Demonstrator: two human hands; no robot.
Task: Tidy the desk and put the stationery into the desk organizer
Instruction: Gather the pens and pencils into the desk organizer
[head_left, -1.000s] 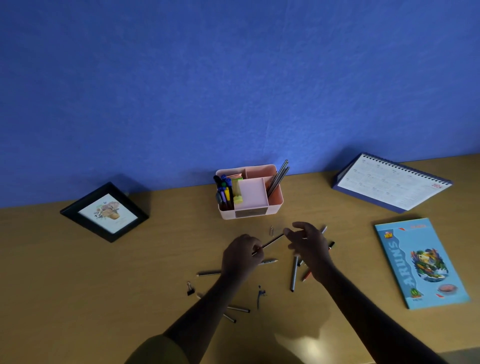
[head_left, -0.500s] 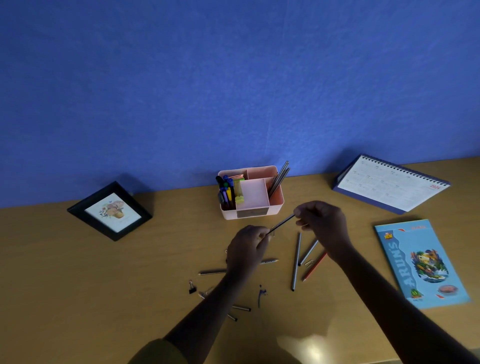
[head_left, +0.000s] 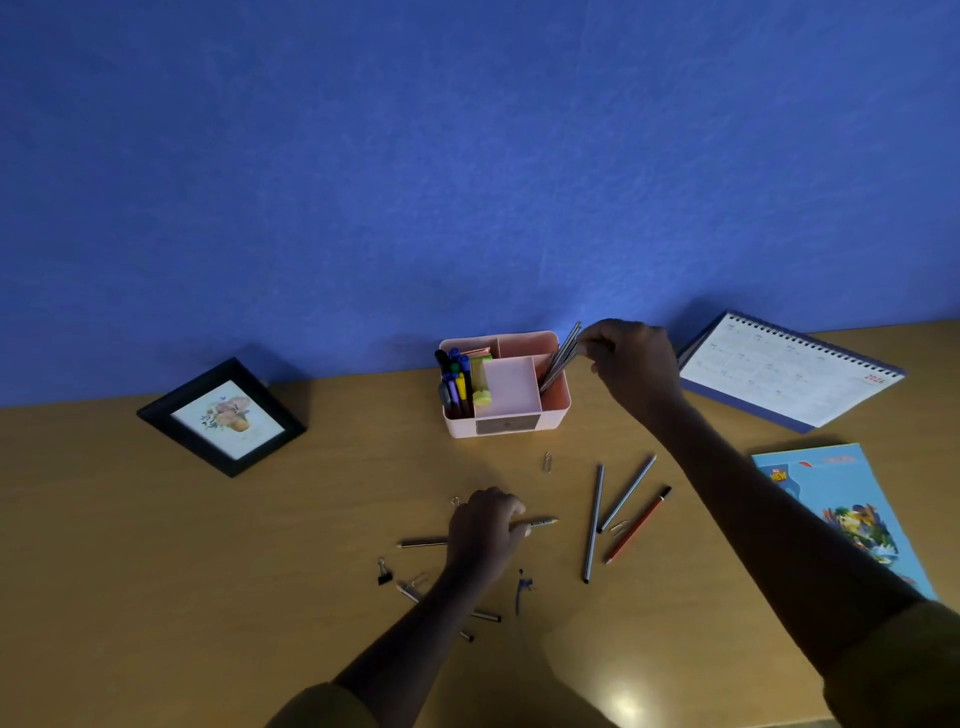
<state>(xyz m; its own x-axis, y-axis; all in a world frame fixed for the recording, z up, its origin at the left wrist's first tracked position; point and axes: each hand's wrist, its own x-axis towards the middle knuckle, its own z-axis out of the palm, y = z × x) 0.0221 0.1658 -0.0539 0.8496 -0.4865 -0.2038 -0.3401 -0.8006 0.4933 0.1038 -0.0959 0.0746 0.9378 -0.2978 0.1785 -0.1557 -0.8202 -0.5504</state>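
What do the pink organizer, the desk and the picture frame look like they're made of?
Organizer: probably plastic, matte pink, with thin moulded walls and rounded corners.
Desk: wood or wood-look laminate, smooth with a slight sheen, judging by the light glare near the front edge.
Picture frame: black and matte; wood or plastic, the dim light leaves it open.

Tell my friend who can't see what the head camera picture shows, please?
A person's right hand lowers a pencil among the pencils in a pink desk organizer's right compartment, by a blue wall. Their left hand rests on a pen on the wooden desk, where more pencils and clips lie scattered. A picture frame, calendar and blue book sit nearby.
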